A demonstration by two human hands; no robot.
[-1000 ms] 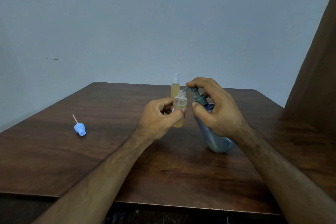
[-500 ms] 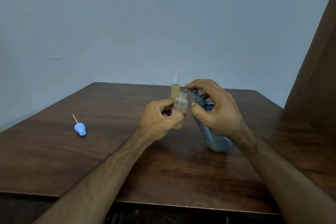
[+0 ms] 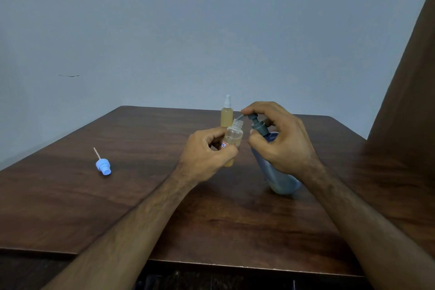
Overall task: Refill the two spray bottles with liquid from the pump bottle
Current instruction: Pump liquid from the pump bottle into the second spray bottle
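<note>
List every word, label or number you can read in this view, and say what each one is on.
"IC": blue letters, possibly only a fragment, on the red-edged white label of the open spray bottle; the left hand covers the rest.
Pump bottle: no print readable.
Capped spray bottle: no label visible.
Blue spray cap: no markings visible.

blue pump bottle (image 3: 277, 172), amber spray bottles (image 3: 233, 141), light-blue sprayer cap (image 3: 103, 166)

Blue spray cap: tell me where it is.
In the head view, the blue spray cap lies on the table at the left, apart from the left hand and the bottles.
</note>
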